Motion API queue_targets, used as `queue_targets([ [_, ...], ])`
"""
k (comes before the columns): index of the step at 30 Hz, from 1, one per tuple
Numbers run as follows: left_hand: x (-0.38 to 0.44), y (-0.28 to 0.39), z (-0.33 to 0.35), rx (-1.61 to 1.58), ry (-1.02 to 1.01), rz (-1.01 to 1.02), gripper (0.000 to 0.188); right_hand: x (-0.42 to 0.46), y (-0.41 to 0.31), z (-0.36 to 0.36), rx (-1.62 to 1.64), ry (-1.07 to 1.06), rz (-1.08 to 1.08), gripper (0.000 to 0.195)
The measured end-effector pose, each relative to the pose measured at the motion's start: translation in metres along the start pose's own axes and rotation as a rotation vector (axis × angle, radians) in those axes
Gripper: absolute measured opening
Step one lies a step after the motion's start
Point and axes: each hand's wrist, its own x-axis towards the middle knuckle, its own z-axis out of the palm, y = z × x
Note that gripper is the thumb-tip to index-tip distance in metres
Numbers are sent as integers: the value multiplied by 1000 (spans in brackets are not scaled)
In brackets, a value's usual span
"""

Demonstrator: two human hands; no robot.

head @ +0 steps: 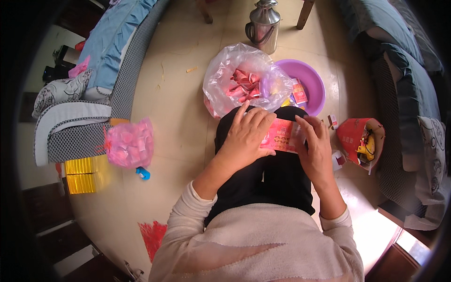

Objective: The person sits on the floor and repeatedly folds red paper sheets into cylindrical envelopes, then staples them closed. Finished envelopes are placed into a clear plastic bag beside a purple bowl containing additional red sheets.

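A red printed paper slip [282, 135] lies across my black-trousered thighs. My left hand [249, 132] rests flat over its left end, with the thumb along the lower edge. The right end is held between the thumb and fingers of my right hand [312, 139]. Just beyond my knees, a clear plastic bag [225, 63] stands with its mouth spread, holding several folded red papers [245, 86]. Beside and partly behind the bag is a purple plastic basin [318, 88], with a bundle of red printed paper [299, 92] inside.
A metal vacuum flask [266, 28] stands beyond the bag. To the left are a tied pink bag [130, 142], gold paper stacks [80, 176] and a small blue object [143, 173]. A red paper bag [348, 141] stands at the right. Sofas [132, 63] flank both sides.
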Motion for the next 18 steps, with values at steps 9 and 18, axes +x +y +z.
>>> queue_targets([
  [9, -7, -2, -2, -79, 20, 25, 95, -5, -13, -9, -27, -192, -76, 87],
  [18, -8, 0, -16, -87, 95, -11, 94, -1, -13, -13, 70, -197, -89, 72],
])
